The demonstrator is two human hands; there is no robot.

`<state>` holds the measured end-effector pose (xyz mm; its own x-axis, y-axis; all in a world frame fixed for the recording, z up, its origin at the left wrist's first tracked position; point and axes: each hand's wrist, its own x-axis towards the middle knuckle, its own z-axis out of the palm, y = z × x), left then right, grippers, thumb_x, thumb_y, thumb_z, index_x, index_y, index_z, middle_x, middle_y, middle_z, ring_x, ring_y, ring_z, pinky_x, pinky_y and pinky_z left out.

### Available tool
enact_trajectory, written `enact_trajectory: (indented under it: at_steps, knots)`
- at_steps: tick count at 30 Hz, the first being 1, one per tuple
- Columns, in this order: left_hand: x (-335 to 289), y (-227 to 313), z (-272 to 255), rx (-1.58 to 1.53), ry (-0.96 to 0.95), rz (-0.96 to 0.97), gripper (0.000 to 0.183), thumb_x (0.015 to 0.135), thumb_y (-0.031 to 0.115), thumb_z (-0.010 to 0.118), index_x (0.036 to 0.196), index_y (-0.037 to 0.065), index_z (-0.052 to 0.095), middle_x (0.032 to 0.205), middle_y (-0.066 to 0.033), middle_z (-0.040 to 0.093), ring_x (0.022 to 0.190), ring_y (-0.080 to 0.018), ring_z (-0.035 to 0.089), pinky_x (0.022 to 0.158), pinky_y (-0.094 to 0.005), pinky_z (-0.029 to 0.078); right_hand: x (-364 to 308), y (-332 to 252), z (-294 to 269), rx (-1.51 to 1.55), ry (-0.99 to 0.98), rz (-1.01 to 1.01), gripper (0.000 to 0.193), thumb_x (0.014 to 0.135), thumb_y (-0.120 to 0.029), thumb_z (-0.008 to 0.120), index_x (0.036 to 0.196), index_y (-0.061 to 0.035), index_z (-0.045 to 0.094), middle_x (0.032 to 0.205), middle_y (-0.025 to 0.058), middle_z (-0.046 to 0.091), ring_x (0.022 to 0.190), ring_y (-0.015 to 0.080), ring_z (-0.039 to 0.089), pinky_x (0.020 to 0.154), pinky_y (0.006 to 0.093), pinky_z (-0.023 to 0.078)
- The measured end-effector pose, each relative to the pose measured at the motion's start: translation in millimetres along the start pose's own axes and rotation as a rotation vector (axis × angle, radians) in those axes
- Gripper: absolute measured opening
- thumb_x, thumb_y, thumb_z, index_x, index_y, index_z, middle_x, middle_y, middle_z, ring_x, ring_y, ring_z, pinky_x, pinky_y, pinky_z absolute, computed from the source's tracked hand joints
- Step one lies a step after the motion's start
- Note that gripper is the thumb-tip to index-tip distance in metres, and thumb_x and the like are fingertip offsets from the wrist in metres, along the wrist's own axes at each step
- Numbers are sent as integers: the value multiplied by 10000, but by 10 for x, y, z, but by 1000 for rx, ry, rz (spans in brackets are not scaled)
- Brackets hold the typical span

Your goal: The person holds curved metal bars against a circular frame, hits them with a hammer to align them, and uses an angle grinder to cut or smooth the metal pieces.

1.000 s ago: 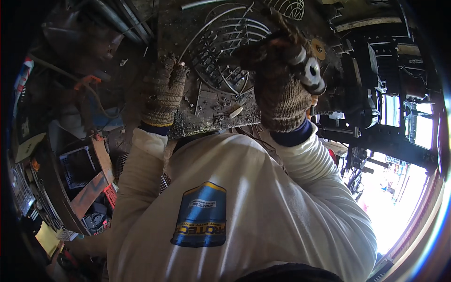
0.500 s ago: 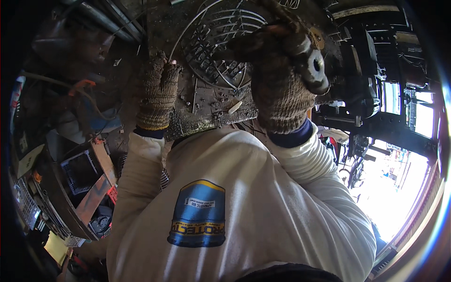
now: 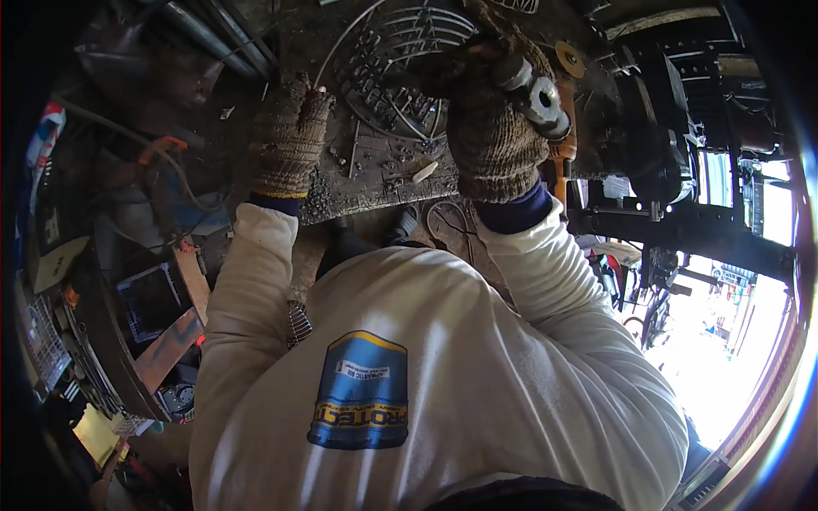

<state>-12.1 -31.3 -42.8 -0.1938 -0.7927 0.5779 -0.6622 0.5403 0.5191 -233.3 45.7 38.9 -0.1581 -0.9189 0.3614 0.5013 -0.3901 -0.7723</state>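
Note:
My left hand (image 3: 290,140), in a brown knitted glove with a bare fingertip showing, is closed at the lower end of a thin curved metal rod (image 3: 339,44). The rod bends up and right beside a round wire grille (image 3: 417,21) on the dark worktable (image 3: 375,189). My right hand (image 3: 498,128), gloved likewise, is closed over the grille's right side. It grips a grey metal tool with a round, holed end (image 3: 544,100); the tool's kind is unclear and its far part is hidden. Just right of that hand lies an orange angle grinder (image 3: 562,162) with a brown disc (image 3: 569,60).
A pale piece (image 3: 424,172) and small metal bits lie along the table's near edge. Metal pipes (image 3: 192,34) and an orange clamp (image 3: 162,149) are at the left. Dark machinery (image 3: 682,196) stands at the right. A plastic crate (image 3: 149,298) sits lower left.
My right hand and its tool have shifted slightly left, uncovering more of the grinder. My body has drawn back from the table, so its edge and my feet show. The left hand keeps its hold.

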Motion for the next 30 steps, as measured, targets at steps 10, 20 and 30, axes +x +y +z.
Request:
enact_trajectory:
  at_steps: [10,20,30]
  knots:
    - [26,-3,-3,-48,54,-18,268,949,299,639,1051,59,698,949,-133,712,813,-256,693,728,-372,551,851,-820,376,-519,-273,-213,293,964,-254,563,1199,-81,598,1021,69,674,904,216,658,796,324,543]
    - [-83,-125,129,-378,55,-251,209,942,249,665,1074,92,705,943,-88,714,793,-190,695,698,-320,548,177,-892,-67,-650,28,398,391,946,-307,647,1209,-27,572,949,129,670,763,175,666,664,314,564]
    - [-228,-397,298,-362,87,-123,244,928,186,677,1146,77,669,1058,-93,679,950,-241,654,797,-359,537,304,-717,-49,-413,12,653,394,990,-231,601,1320,-43,495,1052,86,663,859,166,669,724,292,562]
